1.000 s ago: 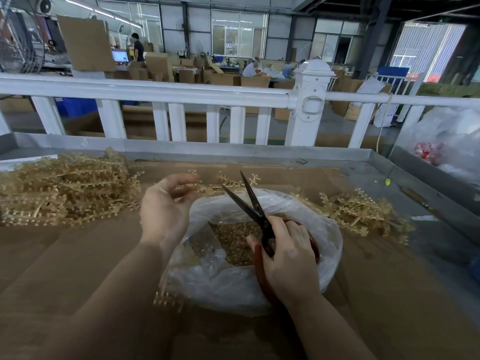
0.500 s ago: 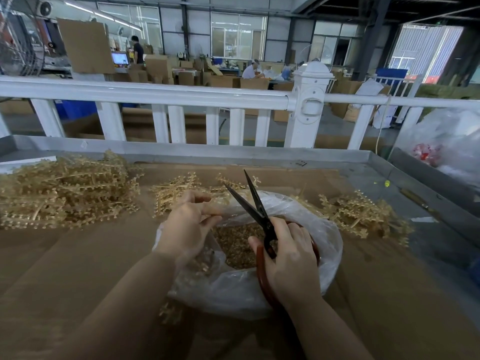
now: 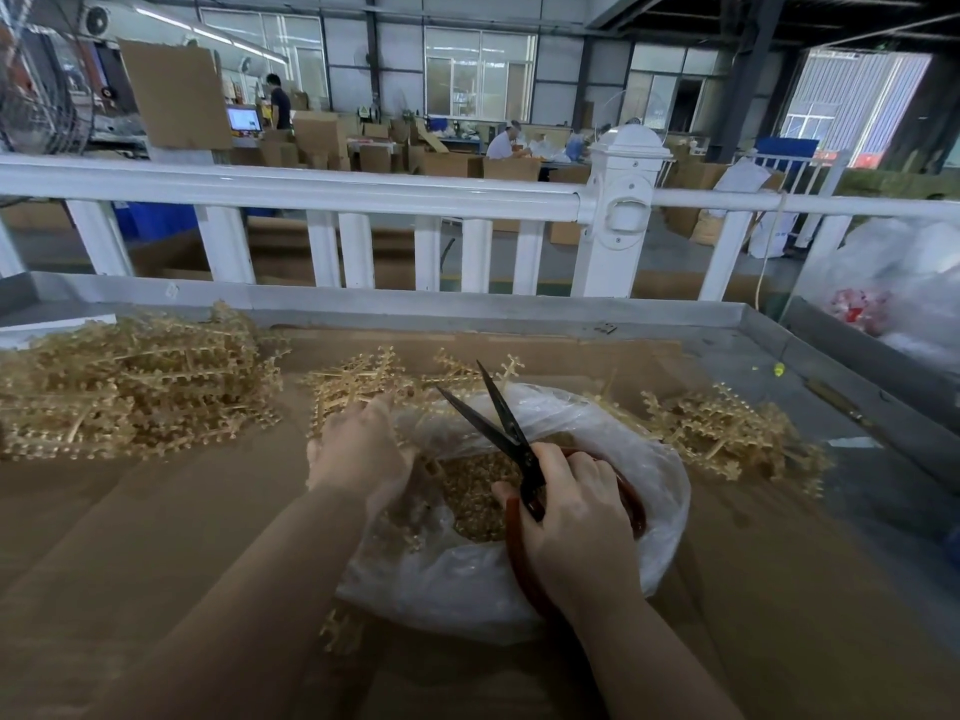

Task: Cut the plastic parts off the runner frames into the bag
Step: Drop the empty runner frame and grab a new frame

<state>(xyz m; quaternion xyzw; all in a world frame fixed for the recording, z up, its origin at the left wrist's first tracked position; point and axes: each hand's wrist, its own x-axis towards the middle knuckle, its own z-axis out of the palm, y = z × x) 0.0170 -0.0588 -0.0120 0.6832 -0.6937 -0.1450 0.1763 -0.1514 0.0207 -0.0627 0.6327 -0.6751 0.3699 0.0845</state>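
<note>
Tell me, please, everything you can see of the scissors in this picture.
The scissors have two dark, narrow metal blades and looped red-brown handles. The blades stand open in a V, tips pointing up and away over the clear plastic bag of cut golden parts. The right hand grips the handles, fingers curled round them and hiding much of the loops. Nothing lies between the blades; the left hand sits beside them at the bag's rim, not touching them.

The right hand (image 3: 576,527) holds open scissors (image 3: 498,428) with red handles over a clear bag (image 3: 613,439) of small gold parts (image 3: 478,491), while the left hand (image 3: 358,454) rests at the bag's left edge, with gold runner frames (image 3: 130,387) piled on the brown table (image 3: 156,511).
</note>
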